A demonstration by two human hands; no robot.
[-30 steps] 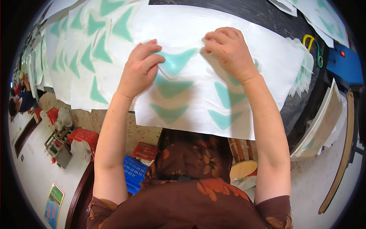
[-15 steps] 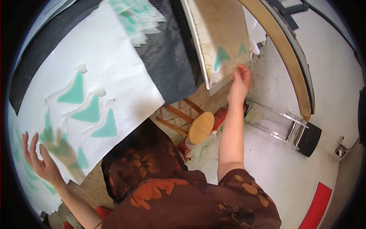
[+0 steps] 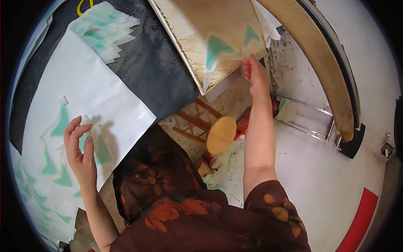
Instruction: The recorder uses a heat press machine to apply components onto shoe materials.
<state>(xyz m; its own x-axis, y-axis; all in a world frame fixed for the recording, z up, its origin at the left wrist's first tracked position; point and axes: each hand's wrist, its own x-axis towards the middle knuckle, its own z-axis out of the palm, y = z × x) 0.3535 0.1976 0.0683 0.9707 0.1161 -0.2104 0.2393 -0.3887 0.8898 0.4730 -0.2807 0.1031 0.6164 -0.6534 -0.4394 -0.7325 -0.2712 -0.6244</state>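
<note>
The right hand point(image 3: 255, 72) has lifted its translucent cut-out sheet point(image 3: 224, 52) higher than half a second ago, and it now hangs in front of the tan board point(image 3: 197, 29) rather than lying against it. Fingers pinched on the sheet's lower right edge, two teal triangular shapes showing through the filmy, waxy-looking material. The fingertips are partly hidden behind the sheet, so exactly which ones grip is hard to tell.

Over on the other side, the left hand point(image 3: 80, 152) has come up from the frame's rim and hovers with fingers spread and slightly curled above the big white paper sheet point(image 3: 90, 90); whether the tips touch the paper can't be made out. Under and around it lie teal cut-outs point(image 3: 62, 122), pointed and tree-like, with pale film borders.

The paper lies on a matte black table cover point(image 3: 155, 67), slightly crinkled. At the top, a fanned stack of more teal cut-outs point(image 3: 103, 31), cut off by the rim alongside a yellow loop. Below the board, a round wooden stool point(image 3: 220, 134) with slatted legs, partly hidden by the person's patterned brown garment point(image 3: 168, 201). A curved wooden edge point(image 3: 323, 71) sweeps down the right.
</note>
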